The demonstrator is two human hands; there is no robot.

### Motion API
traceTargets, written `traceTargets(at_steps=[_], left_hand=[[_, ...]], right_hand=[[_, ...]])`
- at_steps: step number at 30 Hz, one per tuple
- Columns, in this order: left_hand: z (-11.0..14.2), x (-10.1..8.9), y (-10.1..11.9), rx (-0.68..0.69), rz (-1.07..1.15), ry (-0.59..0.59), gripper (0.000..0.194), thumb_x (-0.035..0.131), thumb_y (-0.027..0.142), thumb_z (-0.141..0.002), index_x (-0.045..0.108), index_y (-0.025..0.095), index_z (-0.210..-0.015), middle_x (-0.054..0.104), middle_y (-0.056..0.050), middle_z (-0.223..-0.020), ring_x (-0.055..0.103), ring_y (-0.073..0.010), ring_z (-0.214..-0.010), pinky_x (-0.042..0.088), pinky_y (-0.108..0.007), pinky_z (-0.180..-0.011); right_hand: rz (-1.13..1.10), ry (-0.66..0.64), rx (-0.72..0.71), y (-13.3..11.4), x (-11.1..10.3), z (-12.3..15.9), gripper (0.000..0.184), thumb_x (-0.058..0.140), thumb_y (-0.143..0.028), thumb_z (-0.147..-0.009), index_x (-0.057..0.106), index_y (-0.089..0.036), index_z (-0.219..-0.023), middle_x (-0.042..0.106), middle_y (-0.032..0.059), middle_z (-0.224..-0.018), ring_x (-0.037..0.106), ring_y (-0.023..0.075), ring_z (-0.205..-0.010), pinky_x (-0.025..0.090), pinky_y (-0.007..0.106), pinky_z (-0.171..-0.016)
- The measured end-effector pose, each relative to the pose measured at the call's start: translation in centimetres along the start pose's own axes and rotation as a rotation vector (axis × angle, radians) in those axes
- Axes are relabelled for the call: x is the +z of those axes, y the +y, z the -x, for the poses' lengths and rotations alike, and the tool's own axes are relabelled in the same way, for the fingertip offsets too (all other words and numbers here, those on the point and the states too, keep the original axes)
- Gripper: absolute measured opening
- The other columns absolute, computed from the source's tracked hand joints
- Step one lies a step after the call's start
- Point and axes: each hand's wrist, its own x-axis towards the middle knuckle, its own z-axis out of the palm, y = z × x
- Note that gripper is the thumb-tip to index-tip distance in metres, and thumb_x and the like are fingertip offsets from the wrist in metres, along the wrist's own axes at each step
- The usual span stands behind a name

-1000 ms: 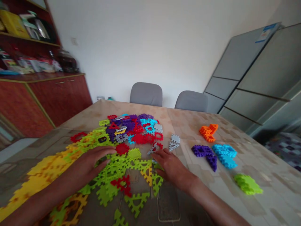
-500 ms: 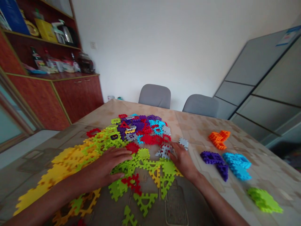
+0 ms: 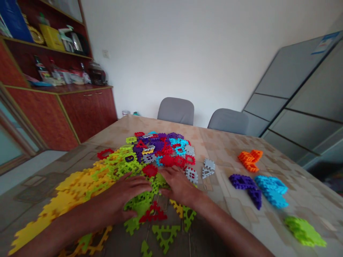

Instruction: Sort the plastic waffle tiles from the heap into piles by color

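My left hand (image 3: 131, 194) rests over the green interlocking plastic tiles (image 3: 139, 207), fingers stretched and thumb apart. Just to its right, my right hand (image 3: 178, 185) reaches across more green tiles with its fingers spread, covering part of them. A red triangular tile (image 3: 154, 213) lies below and between both hands. Close to my right fingers are a grey window tile (image 3: 191, 175) and a red round tile (image 3: 150, 170). A grey triangular tile (image 3: 208, 172) lies beside a grey square tile (image 3: 209, 164), apart from the pile.
Yellow tiles (image 3: 72, 182) spread along the left; purple tiles (image 3: 158, 144) and cyan tiles (image 3: 180, 142) lie at the back. On the right stand orange (image 3: 249, 160), purple (image 3: 245, 182), cyan (image 3: 272, 187) and green stacks (image 3: 305, 231). Two grey chairs (image 3: 176, 110) are behind the table.
My right hand has moved left from the grey tiles onto the green ones. A grey triangular tile now lies by the grey square one. My left hand has barely moved.
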Motion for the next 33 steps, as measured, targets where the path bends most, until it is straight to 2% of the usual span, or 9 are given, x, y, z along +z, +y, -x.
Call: traceTargets(at_steps=[6,9,14,17,20,23,27,29,33], left_hand=[[-0.3,-0.5,0.7,0.053,-0.007,0.037,0.067,0.068,0.011,-0.081,0.051,0.036,-0.141,0.060,-0.003,-0.140,0.052,-0.0272,-0.130,0.039,-0.043,-0.113],[-0.3,-0.8,1.3,0.033,-0.018,0.039,0.061,0.063,0.011,-0.084,0.054,0.033,-0.139,0.062,-0.004,-0.138,0.053,-0.0272,-0.129,0.043,-0.041,-0.110],[-0.4,-0.5,1.2,-0.002,-0.050,0.059,0.051,0.065,0.017,-0.087,0.059,0.032,-0.135,0.065,-0.004,-0.134,0.057,-0.0274,-0.126,0.047,-0.038,-0.107],[-0.4,0.3,0.7,0.012,-0.060,0.119,0.046,0.060,0.017,-0.091,0.060,0.033,-0.133,0.066,-0.003,-0.132,0.060,-0.0252,-0.123,0.047,-0.036,-0.107],[-0.4,1.2,0.3,0.027,-0.062,0.159,0.043,0.058,0.020,-0.094,0.059,0.036,-0.134,0.066,-0.002,-0.133,0.059,-0.0240,-0.124,0.045,-0.036,-0.110],[-0.3,1.6,0.2,0.001,-0.081,0.133,0.041,0.058,0.025,-0.097,0.058,0.040,-0.136,0.065,0.000,-0.135,0.058,-0.0239,-0.127,0.042,-0.038,-0.113],[0.1,0.4,0.6,-0.047,-0.112,0.126,0.034,0.058,0.032,-0.096,0.064,0.037,-0.130,0.069,-0.002,-0.129,0.064,-0.0252,-0.118,0.052,-0.034,-0.103],[0.4,-0.5,0.9,-0.056,-0.127,0.130,0.032,0.059,0.034,-0.094,0.067,0.036,-0.125,0.071,-0.003,-0.126,0.068,-0.0261,-0.113,0.055,-0.032,-0.098],[1.6,-1.4,1.0,-0.086,-0.143,0.094,0.033,0.066,0.035,-0.088,0.071,0.037,-0.120,0.073,-0.002,-0.123,0.071,-0.0277,-0.107,0.058,-0.033,-0.093]], right_hand=[[0.040,-0.009,0.090,-1.3,-0.6,-1.5,0.024,0.061,-0.017,-0.091,0.066,-0.015,-0.114,0.073,0.0139,-0.105,0.065,0.0275,-0.104,0.048,0.035,-0.090],[-0.011,0.086,0.163,-0.4,-1.8,-0.9,0.029,0.050,-0.006,-0.090,0.064,-0.018,-0.112,0.073,0.0100,-0.103,0.067,0.0228,-0.096,0.048,0.030,-0.083],[-0.171,0.281,0.311,2.8,-3.2,3.1,0.016,0.047,-0.014,-0.090,0.056,-0.021,-0.101,0.064,-0.0008,-0.077,0.061,0.0150,-0.065,0.045,0.023,-0.060],[-0.262,0.330,0.381,3.9,-2.6,6.3,0.002,0.049,-0.023,-0.090,0.050,-0.023,-0.092,0.054,-0.0056,-0.065,0.054,0.0134,-0.054,0.041,0.021,-0.049],[-0.304,0.344,0.434,4.0,-1.7,8.8,0.002,0.050,-0.025,-0.089,0.048,-0.024,-0.088,0.047,-0.0076,-0.058,0.050,0.0139,-0.050,0.038,0.022,-0.046],[-0.254,0.350,0.470,3.8,-1.5,10.1,0.005,0.056,-0.022,-0.085,0.051,-0.024,-0.084,0.056,-0.0022,-0.067,0.055,0.0168,-0.062,0.043,0.026,-0.055],[-0.111,0.287,0.452,3.9,-2.7,10.8,0.006,0.060,-0.016,-0.082,0.058,-0.021,-0.084,0.063,0.0065,-0.089,0.060,0.0229,-0.084,0.048,0.034,-0.074],[-0.134,0.214,0.365,3.9,-3.3,11.0,0.013,0.063,-0.016,-0.082,0.062,-0.020,-0.095,0.065,0.0081,-0.099,0.061,0.0239,-0.093,0.049,0.036,-0.083],[-0.172,0.002,0.192,3.6,-3.7,11.4,0.049,0.073,-0.021,-0.081,0.059,-0.022,-0.128,0.060,0.0113,-0.129,0.054,0.0285,-0.120,0.043,0.044,-0.105]])
